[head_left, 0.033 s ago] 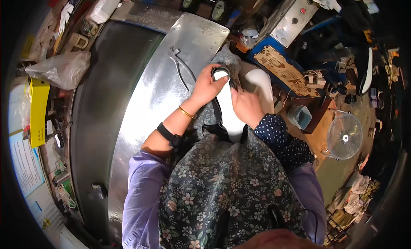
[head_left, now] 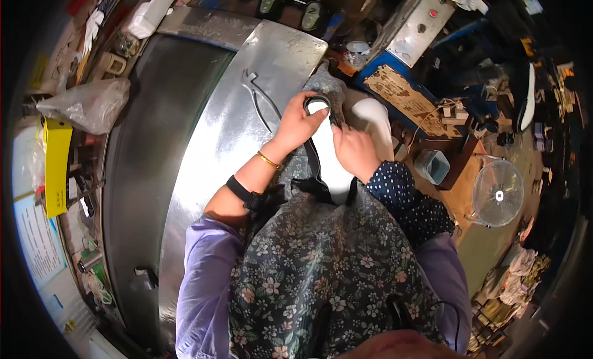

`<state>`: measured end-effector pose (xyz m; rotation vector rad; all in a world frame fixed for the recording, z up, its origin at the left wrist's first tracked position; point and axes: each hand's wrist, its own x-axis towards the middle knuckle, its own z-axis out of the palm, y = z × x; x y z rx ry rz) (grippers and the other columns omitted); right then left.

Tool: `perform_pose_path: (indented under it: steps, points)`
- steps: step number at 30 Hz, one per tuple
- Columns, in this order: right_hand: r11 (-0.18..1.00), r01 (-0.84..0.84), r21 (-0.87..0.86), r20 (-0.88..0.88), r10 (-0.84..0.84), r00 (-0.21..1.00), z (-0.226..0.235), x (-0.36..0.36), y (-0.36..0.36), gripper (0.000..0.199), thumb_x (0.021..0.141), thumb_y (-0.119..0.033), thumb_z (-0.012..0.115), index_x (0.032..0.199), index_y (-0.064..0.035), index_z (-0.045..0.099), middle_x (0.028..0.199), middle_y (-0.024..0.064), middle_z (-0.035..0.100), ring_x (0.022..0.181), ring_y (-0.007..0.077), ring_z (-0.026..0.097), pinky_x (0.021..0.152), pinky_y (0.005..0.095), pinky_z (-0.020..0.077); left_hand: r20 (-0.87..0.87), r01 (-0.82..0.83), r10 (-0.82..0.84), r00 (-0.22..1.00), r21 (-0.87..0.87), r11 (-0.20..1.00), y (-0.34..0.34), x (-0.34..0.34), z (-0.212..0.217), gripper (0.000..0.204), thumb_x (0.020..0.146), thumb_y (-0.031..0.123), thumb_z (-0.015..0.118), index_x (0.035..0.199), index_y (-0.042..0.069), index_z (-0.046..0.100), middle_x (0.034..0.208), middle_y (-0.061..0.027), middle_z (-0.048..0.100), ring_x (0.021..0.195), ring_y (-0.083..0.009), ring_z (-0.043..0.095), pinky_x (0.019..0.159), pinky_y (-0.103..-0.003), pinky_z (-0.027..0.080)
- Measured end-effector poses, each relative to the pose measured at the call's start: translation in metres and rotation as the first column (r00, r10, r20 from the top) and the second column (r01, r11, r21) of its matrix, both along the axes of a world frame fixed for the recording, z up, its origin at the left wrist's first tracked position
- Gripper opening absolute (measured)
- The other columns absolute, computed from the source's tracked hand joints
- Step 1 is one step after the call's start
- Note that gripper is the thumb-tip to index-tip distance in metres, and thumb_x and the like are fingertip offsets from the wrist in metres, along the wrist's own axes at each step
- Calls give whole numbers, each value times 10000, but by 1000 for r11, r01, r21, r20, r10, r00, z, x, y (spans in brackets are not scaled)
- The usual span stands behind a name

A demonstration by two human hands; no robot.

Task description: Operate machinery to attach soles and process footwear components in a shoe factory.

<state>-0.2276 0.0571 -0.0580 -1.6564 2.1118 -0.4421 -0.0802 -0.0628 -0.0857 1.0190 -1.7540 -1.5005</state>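
Nothing has shifted that I can make out between the earlier head frame and this one: both hands sit in the same spot over the same piece

From the head camera, looking down, I see my left hand [head_left: 298, 123] closed around a small round black-rimmed object with a white face [head_left: 318, 104], fingers curled over its rim. My right hand [head_left: 353, 150] is bent inward just beside it, fingertips pinching what looks like the dark strap or fabric edge [head_left: 312, 162] that runs down from the round piece toward the body; whether that hand truly grips or only presses I cannot tell for sure. Under both hands lies a long white smooth form [head_left: 370, 115], partly covered by grey cloth [head_left: 324, 82]. To my left curves a broad shiny sheet-metal panel [head_left: 216, 143]. A cloudy plastic bag [head_left: 89, 104] rests on the cluttered bench at far left, and a small round white fan [head_left: 498, 193] stands on the floor to my right

My worry is the round piece: it is held at the rim only, so a tug on the strap from the right hand could twist it free and drop it onto the metal panel or down among the clutter
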Motion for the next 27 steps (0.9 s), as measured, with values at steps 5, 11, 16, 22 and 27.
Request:
perform_pose_path:
  steps: [5,11,16,22,27]
  points:
    - [935,133,328,910,-350,220,-2,-15,26,663,1066,-472,321,1272,121,533,1270,199,621,1164,258,591,1000,363,451,-127,146,-120,985,228,963,-2,1,4,405,883,113,734,1215,-25,547,943,-21,652,759,-72,581,643,-237,490]
    - [971,-4,239,356,-83,931,-19,1,78,562,1069,-375,356,1350,101,459,1186,361,590,1213,386,569,1025,412,423,-40,97,-91,995,200,975,10,7,-5,424,881,159,730,1224,-11,547,955,-74,614,688,-87,535,620,-251,473]
    - [975,69,211,771,-209,602,-6,-6,48,676,1057,-440,392,1482,75,291,1502,215,403,1405,287,372,1148,352,287,-443,320,-130,887,388,864,-4,5,18,424,933,185,658,1286,-19,543,1172,-105,642,1020,-163,636,907,-293,501]
    - [975,118,190,786,-223,576,2,37,13,756,1046,-460,396,1472,137,215,1413,325,456,1366,380,414,1127,366,311,552,-221,248,796,-116,968,21,7,33,580,1041,438,342,1224,-78,535,1114,-355,622,1056,-497,607,903,-517,492]
    - [986,161,42,770,-134,624,-3,50,4,742,1042,-448,393,1446,155,236,1329,373,496,1246,446,505,1051,403,388,566,9,35,823,-74,997,-3,19,51,612,1039,509,332,1236,-45,500,1056,-350,635,1036,-472,620,874,-491,509]
